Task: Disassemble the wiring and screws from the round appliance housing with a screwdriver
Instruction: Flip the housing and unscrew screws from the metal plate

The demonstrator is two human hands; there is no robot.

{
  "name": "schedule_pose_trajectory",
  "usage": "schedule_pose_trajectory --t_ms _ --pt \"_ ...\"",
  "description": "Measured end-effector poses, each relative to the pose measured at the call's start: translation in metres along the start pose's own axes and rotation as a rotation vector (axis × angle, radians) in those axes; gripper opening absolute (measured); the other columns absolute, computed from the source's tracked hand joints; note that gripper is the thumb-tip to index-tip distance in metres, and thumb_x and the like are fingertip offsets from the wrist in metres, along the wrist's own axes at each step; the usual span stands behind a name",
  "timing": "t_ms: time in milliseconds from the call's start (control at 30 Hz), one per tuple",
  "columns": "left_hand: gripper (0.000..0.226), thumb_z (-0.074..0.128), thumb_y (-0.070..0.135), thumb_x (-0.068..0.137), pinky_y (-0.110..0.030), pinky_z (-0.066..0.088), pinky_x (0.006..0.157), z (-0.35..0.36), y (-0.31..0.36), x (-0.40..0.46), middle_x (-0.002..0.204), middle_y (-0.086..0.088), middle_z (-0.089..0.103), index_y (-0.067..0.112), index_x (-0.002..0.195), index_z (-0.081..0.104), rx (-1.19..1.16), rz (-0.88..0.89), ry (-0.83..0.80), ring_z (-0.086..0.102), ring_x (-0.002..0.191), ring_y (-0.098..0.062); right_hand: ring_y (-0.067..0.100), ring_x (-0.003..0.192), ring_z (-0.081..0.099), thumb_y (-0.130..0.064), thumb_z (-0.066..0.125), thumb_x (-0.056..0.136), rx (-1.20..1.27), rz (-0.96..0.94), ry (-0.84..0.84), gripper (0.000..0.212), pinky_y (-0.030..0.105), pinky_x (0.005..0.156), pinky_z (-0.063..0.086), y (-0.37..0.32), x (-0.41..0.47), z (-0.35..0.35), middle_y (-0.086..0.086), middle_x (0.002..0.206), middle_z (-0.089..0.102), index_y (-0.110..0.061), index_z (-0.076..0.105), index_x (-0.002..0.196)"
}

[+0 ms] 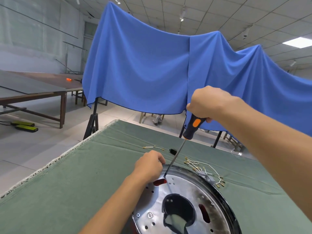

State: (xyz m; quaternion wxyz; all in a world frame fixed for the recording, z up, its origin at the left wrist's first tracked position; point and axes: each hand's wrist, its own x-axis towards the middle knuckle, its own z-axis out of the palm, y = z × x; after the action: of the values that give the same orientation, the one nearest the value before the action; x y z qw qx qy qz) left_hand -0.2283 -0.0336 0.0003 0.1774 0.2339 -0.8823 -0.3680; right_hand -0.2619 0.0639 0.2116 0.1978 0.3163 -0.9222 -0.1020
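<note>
The round housing (189, 196) lies on the green cloth (67, 179) at the table's near right. The left hand (149, 166) grips its far rim, fingers curled over the edge. The right hand (209, 103) clenches the screwdriver (192, 126) by its black and orange handle; the shaft slants down, its tip set inside the housing just beside the left hand. Loose wires (200, 168) lie past the rim, and one more wire (153, 147) farther off.

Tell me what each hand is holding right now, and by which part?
The right hand grips the screwdriver by the top of its black-and-orange handle. The left hand grips the far rim of the round housing, steadying it.
</note>
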Motion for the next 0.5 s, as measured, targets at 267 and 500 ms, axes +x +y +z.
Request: schedule_pose_trajectory --t_ms 267,500 --pt "0.042 0.037 0.001 0.088 -0.037 0.049 0.091 0.0 0.0 -0.001 0.116 -0.002 0.065 0.023 0.108 0.067 0.003 -0.005 -0.006 0.059 0.104 -0.022 0.015 0.06 0.057 -0.027 0.067 0.081 0.497 -0.253 -0.079 0.01 0.025 0.056 0.05 -0.011 -0.002 -0.006 -0.002 0.075 0.061 -0.02 0.059 0.082" --pt "0.042 0.038 0.002 0.087 -0.036 0.049 0.091 0.0 0.0 -0.001 0.118 -0.004 0.064 0.023 0.108 0.067 0.002 -0.007 -0.004 0.058 0.107 -0.023 0.018 0.057 0.039 -0.035 0.044 0.098 -0.051 0.072 0.057 0.038 0.027 0.047 0.024 -0.016 -0.001 -0.002 0.003 0.071 0.045 -0.013 0.045 0.068"
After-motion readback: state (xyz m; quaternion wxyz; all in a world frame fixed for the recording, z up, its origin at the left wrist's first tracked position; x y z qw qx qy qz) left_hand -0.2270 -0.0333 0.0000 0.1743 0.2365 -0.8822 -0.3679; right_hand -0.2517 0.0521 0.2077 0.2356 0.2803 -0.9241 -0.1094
